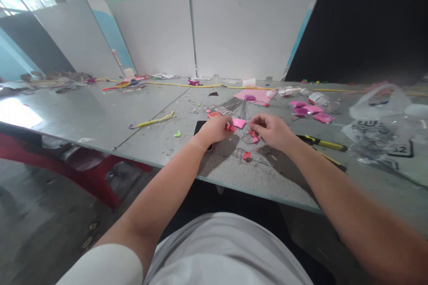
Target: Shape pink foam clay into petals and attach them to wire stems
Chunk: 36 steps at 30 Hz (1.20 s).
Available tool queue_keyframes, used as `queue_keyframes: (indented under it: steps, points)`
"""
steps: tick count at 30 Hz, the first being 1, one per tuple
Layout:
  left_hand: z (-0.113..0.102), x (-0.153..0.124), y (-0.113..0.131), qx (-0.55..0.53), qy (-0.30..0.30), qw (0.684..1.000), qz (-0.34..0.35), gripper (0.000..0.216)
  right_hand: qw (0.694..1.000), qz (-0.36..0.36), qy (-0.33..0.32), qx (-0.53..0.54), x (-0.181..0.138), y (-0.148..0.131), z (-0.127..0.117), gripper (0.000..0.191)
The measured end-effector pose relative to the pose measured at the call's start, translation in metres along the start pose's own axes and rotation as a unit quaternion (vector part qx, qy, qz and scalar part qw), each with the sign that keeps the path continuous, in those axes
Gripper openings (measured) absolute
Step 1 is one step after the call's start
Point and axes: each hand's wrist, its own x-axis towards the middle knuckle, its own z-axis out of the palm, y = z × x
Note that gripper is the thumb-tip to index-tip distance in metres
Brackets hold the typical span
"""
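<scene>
Both my hands rest on the grey table (pixel 143 138) near its front edge. My left hand (pixel 216 128) is closed, pinching a small red piece (pixel 230 128) at its fingertips. My right hand (pixel 271 129) is curled, its fingers closed over small pink and red bits (pixel 253 134) with thin wire. A little wire loop with a red bit (pixel 245 155) lies just in front of my hands. A pink paper scrap (pixel 239 122) lies between the hands, slightly farther away. A black phone (pixel 199 127) lies partly under my left hand.
A pink sheet (pixel 256 95), clear packets (pixel 230 107) and pink packets (pixel 310 110) lie beyond. A yellow-and-black tool (pixel 323 143) and clear plastic bags (pixel 384 129) sit right. Yellow-green pipe cleaners (pixel 152 121) lie left. White boards (pixel 247 26) stand behind. A red chair (pixel 96 173) is below left.
</scene>
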Motion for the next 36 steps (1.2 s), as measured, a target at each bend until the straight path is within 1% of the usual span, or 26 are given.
queue_keyframes:
  steps: [3,6,8,10,12,13,16,17,19,22,25,28,30,33,36]
  points:
    - [-0.001,0.000,-0.002,0.025,-0.018,0.999,-0.014,0.021,1.000,0.021,0.013,0.001,0.000,0.000,-0.002,0.028]
    - [0.000,0.000,-0.002,0.034,-0.029,0.999,-0.015,0.023,0.999,0.012,0.010,-0.052,0.000,0.001,-0.005,0.033]
    - [0.001,0.000,-0.001,0.032,-0.033,0.999,-0.013,0.023,0.996,0.000,0.008,-0.086,0.001,0.002,-0.006,0.033]
    - [0.001,-0.001,-0.001,0.028,-0.038,0.999,-0.010,0.023,0.995,0.003,0.016,-0.099,0.001,0.003,-0.005,0.024]
    - [0.002,-0.001,-0.001,0.021,-0.041,0.999,-0.005,0.023,0.995,0.019,0.025,-0.099,0.001,0.003,-0.005,0.013]
    - [0.002,-0.001,-0.001,0.017,-0.041,0.999,-0.002,0.023,0.994,0.029,0.027,-0.100,0.001,0.003,-0.005,0.010]
    - [0.002,-0.002,0.000,0.015,-0.044,0.999,0.004,0.022,0.990,0.050,0.021,-0.129,0.001,0.003,-0.010,0.022]
    - [0.001,-0.002,0.000,0.018,-0.044,0.999,0.004,0.023,0.988,0.049,0.013,-0.149,0.002,0.004,-0.012,0.026]
    - [0.001,-0.002,0.002,0.028,-0.044,0.999,0.003,0.025,0.980,0.022,-0.015,-0.196,0.003,0.006,-0.020,0.028]
    - [0.000,-0.001,0.004,0.036,-0.050,0.998,0.002,0.027,0.963,-0.034,-0.075,-0.257,0.002,0.010,-0.030,0.025]
    - [0.001,0.000,0.003,0.029,-0.057,0.998,0.002,0.025,0.951,-0.038,-0.122,-0.282,-0.005,0.016,-0.034,0.023]
    - [0.002,0.000,0.000,0.022,-0.050,0.998,0.010,0.023,0.951,-0.007,-0.134,-0.280,-0.019,0.025,-0.032,0.011]
    - [0.003,0.000,-0.002,0.023,-0.041,0.999,0.016,0.023,0.955,0.017,-0.132,-0.265,-0.027,0.034,-0.032,0.008]
    - [0.004,0.001,-0.003,0.022,-0.039,0.999,0.015,0.024,0.967,0.032,-0.136,-0.214,-0.033,0.050,-0.036,0.015]
    - [0.004,0.001,-0.002,0.018,-0.046,0.999,0.007,0.025,0.975,0.043,-0.147,-0.162,-0.030,0.067,-0.044,0.023]
